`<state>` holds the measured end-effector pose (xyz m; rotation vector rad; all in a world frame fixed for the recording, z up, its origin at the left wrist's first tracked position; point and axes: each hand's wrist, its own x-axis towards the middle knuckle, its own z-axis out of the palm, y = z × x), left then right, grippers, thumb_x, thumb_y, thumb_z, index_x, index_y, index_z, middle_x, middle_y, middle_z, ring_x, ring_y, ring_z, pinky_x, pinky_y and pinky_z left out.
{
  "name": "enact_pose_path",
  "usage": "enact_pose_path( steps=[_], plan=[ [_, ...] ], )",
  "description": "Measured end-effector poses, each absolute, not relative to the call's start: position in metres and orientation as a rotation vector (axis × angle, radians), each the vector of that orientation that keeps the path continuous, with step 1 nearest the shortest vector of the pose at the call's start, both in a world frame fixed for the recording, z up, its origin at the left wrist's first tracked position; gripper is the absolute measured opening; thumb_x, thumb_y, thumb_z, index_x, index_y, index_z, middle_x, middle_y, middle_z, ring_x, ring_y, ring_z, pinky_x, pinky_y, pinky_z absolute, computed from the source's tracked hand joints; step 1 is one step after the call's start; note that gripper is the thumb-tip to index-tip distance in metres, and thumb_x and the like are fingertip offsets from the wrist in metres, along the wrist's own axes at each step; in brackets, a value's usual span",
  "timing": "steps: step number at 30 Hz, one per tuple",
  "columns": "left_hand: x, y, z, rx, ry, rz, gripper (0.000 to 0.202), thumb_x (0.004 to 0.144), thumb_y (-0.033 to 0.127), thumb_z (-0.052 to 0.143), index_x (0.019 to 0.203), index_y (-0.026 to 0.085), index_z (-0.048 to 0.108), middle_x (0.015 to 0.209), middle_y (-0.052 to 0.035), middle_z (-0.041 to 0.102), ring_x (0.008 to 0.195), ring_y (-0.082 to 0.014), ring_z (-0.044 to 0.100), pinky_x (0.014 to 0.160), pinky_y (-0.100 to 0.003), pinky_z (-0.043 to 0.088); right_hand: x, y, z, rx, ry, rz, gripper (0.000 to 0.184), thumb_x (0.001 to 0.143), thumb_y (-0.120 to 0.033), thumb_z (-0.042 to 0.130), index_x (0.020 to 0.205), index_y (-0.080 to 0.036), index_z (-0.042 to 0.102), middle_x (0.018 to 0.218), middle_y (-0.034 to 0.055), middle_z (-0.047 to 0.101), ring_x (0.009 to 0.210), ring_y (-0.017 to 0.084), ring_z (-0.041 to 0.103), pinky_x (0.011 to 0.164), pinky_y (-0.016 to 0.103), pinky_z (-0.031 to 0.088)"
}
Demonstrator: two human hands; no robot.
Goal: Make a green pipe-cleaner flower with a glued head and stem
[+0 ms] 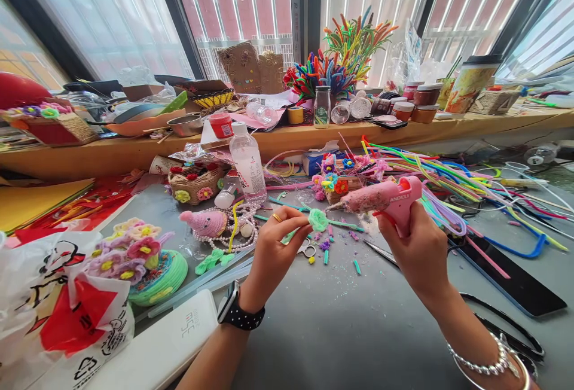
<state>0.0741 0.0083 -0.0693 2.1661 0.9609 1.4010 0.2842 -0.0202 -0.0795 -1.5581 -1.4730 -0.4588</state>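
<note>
My left hand (282, 243) pinches a small round piece of light green pipe cleaner (318, 220), coiled like a rosette, between thumb and fingers. My right hand (415, 255) is wrapped round the handle of a pink glue gun (381, 197). Its nozzle points left, close to the green piece; whether they touch I cannot tell. Below and between the hands lie cut pipe cleaner bits (326, 256) in green and purple. A pair of scissors (307, 250) lies partly hidden behind my left hand. Left of that hand are green pipe cleaner leaves (216, 261).
A clear bottle (248, 162) stands behind my left hand. Loose pipe cleaners (430, 180) and a black phone (506, 273) are at the right. A white power bank (174, 333), plastic bag (76, 300) and crocheted flower piece (155, 276) occupy the left. Cluttered windowsill (287, 137) behind.
</note>
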Motion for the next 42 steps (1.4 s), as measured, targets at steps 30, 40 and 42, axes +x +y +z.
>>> enact_pose_path(
  steps=[30, 40, 42],
  plan=[
    [0.0736, 0.0072, -0.0677, 2.143, 1.006, 1.390, 0.011, 0.074, 0.017, 0.053, 0.077, 0.015, 0.063, 0.074, -0.0045, 0.054, 0.071, -0.0128, 0.051, 0.066, -0.025, 0.042, 0.2815, -0.0227, -0.0770, -1.530, -1.455, -0.383, 0.026, 0.070, -0.039, 0.053, 0.063, -0.019, 0.037, 0.048, -0.0053, 0.036, 0.039, 0.009, 0.031, 0.041, 0.022, 0.027],
    [0.0757, 0.0064, -0.0679, 2.141, 1.007, 1.358, 0.010, 0.074, 0.019, 0.053, 0.075, 0.014, 0.062, 0.073, -0.0047, 0.054, 0.071, -0.0134, 0.051, 0.067, -0.026, 0.042, 0.2820, -0.0223, -0.0717, -1.586, -1.524, -0.153, 0.029, 0.074, -0.044, 0.045, 0.061, -0.020, 0.036, 0.045, -0.0053, 0.036, 0.038, 0.009, 0.031, 0.038, 0.021, 0.027],
    [0.0758, 0.0063, -0.0678, 2.141, 1.011, 1.350, 0.011, 0.074, 0.019, 0.052, 0.076, 0.014, 0.062, 0.074, -0.0051, 0.055, 0.072, -0.0136, 0.051, 0.068, -0.026, 0.042, 0.2831, -0.0214, -0.0710, -1.590, -1.539, -0.079, 0.031, 0.075, -0.046, 0.044, 0.060, -0.020, 0.037, 0.045, -0.0053, 0.037, 0.038, 0.009, 0.032, 0.038, 0.021, 0.027]
  ],
)
